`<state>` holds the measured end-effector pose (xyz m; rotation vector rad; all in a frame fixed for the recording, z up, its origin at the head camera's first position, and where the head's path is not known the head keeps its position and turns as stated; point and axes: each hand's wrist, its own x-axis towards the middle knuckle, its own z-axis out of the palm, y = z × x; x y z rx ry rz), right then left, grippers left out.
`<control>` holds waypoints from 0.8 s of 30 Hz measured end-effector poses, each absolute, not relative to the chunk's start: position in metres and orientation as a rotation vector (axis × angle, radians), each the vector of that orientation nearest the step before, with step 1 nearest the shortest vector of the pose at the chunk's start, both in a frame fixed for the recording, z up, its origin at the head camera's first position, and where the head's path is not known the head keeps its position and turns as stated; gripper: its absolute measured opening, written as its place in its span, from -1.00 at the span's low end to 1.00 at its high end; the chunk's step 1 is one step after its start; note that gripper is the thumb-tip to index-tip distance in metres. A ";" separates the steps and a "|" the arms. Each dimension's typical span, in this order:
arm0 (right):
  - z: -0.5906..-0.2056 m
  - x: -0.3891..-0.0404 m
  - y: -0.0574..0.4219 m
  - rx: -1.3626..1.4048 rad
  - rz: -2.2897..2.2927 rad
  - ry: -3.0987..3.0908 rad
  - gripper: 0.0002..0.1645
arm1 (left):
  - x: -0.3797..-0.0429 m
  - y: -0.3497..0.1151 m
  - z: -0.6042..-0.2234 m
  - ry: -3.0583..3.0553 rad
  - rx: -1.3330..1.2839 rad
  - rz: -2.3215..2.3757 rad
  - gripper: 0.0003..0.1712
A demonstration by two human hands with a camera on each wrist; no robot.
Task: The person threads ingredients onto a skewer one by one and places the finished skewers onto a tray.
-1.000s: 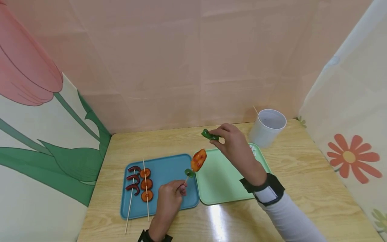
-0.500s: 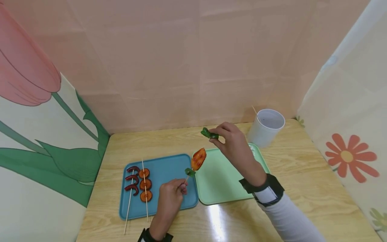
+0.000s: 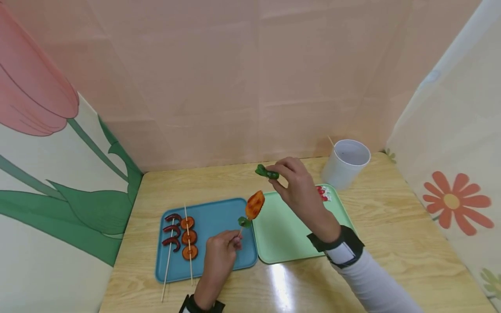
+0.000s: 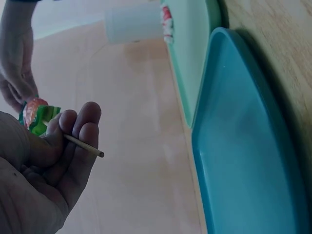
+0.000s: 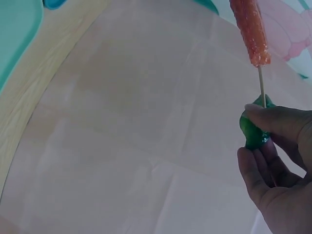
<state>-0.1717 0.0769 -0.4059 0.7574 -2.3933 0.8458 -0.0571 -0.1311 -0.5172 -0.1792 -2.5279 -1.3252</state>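
Note:
My left hand [image 3: 220, 254] pinches the lower end of a wooden skewer [image 4: 85, 146] between thumb and fingers. Threaded on it are a green pepper piece [image 3: 244, 222] near the fingers and, above that, a browned orange piece [image 3: 255, 204] like a chicken wing. Higher up, my right hand [image 3: 303, 195] pinches a second green pepper piece [image 3: 267, 172] between thumb and index finger. In the right wrist view, the bare skewer end reaches this pepper piece [image 5: 254, 130]; whether it has pierced through cannot be told.
A blue tray [image 3: 219, 213] holds two finished-looking skewers, one with dark red curled pieces [image 3: 171, 231], one with round orange-brown slices [image 3: 189, 237]. Beside it lies a green tray [image 3: 278, 234] with red-and-white pieces [image 3: 324, 193]. A white cup [image 3: 346, 163] with a stick stands behind.
My right hand has shifted slightly left with its pepper piece, uncovering the red-and-white pieces on the green tray. The left hand keeps its hold on the skewer, nearly still.

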 end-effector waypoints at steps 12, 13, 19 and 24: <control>-0.408 -0.173 0.084 0.868 1.036 -2.268 -0.52 | -0.055 -0.133 -0.520 -2.457 -0.212 -1.328 -0.70; -0.408 -0.173 0.084 0.895 1.032 -2.247 -0.51 | -0.055 -0.134 -0.521 -2.455 -0.211 -1.333 -0.70; -0.405 -0.172 0.083 0.996 0.974 -2.145 -0.48 | -0.054 -0.134 -0.522 -2.439 -0.214 -1.342 -0.67; -0.401 -0.169 0.082 0.999 0.965 -2.151 -0.48 | -0.055 -0.134 -0.523 -2.421 -0.213 -1.329 -0.67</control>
